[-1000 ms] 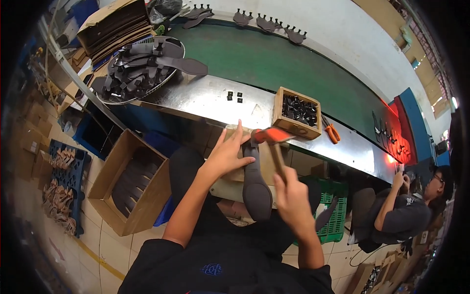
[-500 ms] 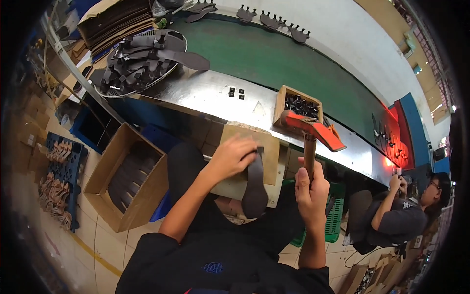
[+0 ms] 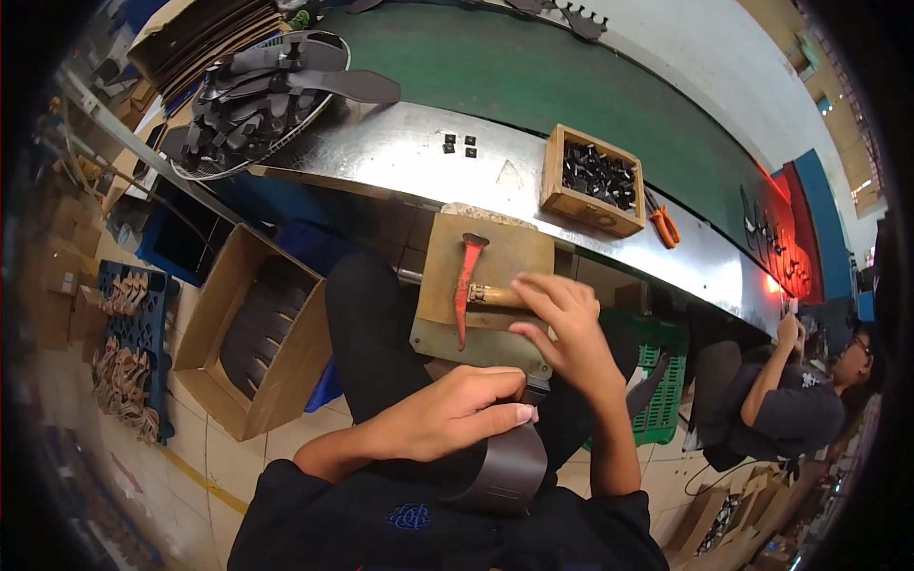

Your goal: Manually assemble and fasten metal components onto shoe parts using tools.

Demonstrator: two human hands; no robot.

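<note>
On the tan pad [image 3: 443,262] of the small work block in front of me lies a hammer [image 3: 465,290], its red head to the left and its wooden handle pointing right. My right hand [image 3: 571,328] is at the handle's end with thumb and fingers spread; whether a fingertip still touches the wood is unclear. Closer to my body, my left hand [image 3: 457,414] is closed on a dark brown sandal sole [image 3: 512,471], which bends down over my lap. Its upper end is partly covered by my fingers.
A wooden box [image 3: 595,217] of black pieces and orange-handled pliers [image 3: 665,226] stand on the metal bench edge [image 3: 381,143]. Four-cornered black pieces [image 3: 459,145] lie there too. A wire basket [image 3: 267,157] holds soles. At right, a person [image 3: 795,395] works beside a green crate [image 3: 657,409].
The hammer, raised in my right hand before, now lies on the pad, and that hand has opened. My left hand has brought the sole off the pad toward my lap.
</note>
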